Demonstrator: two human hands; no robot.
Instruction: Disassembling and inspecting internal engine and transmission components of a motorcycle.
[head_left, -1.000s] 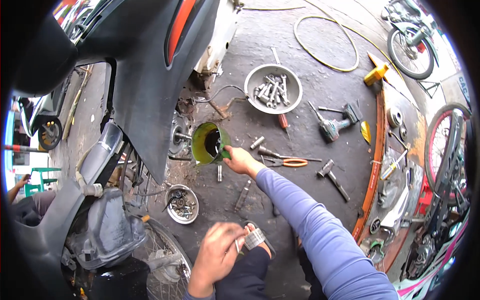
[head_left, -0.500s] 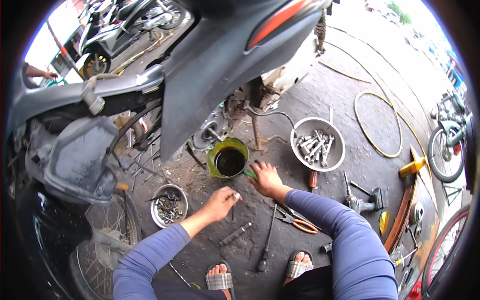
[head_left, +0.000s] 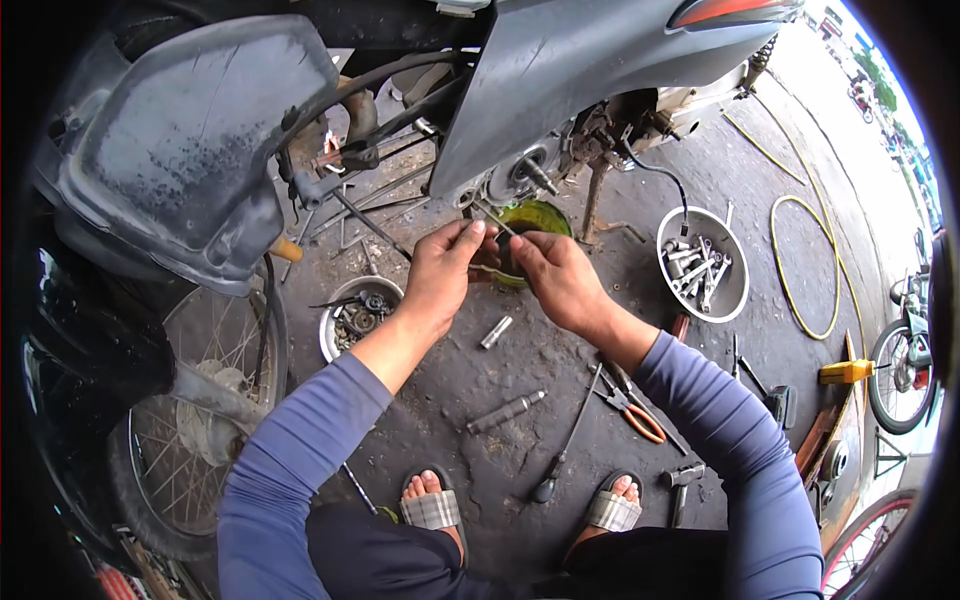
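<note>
Just below the motorbike's engine (head_left: 522,180), my left hand (head_left: 440,275) and my right hand (head_left: 567,285) work close together. A thin metal rod (head_left: 494,217) shows between them, its lower end at my right thumb and fingers. My left fingers are closed beside it in a pinch, and what lies in them is hidden. Behind the hands stands a yellow-green container (head_left: 545,215) with a dark inside, partly covered by my fingers. A short metal socket (head_left: 496,332) lies on the ground nearer to me.
A metal bowl of wrenches (head_left: 742,300) stands at right, a bowl of small parts (head_left: 330,345) at left. On the ground lie pliers (head_left: 640,420), a ratchet (head_left: 546,488), a hammer (head_left: 682,478) and a dark cylindrical tool (head_left: 505,412). A yellow hose (head_left: 778,255) curls farther right.
My right hand has left the green handle of the container. Both hands have moved up toward the engine and now meet at the thin rod. The view has shifted leftward.
</note>
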